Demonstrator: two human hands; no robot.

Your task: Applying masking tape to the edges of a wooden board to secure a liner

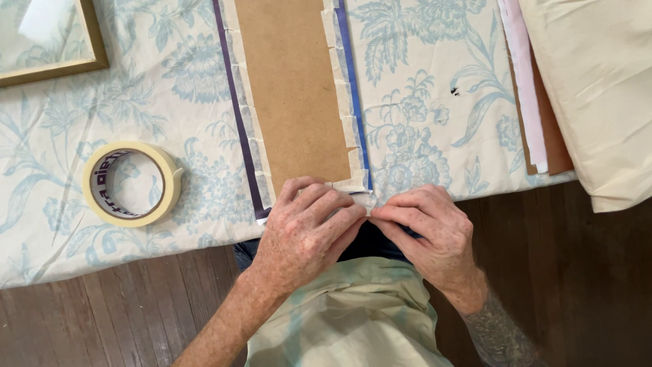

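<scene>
Brown board (293, 88) long axis runs away; hands (370, 228) pinch near end.

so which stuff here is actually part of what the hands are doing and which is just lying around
In use:
- left hand and right hand, pressing at the near corner
- brown backing board
- masking tape strips along its edges
- dark blue fabric edge
- tape roll

Lying about:
- gold picture frame
- stacked papers and boards
- cream cloth
</scene>
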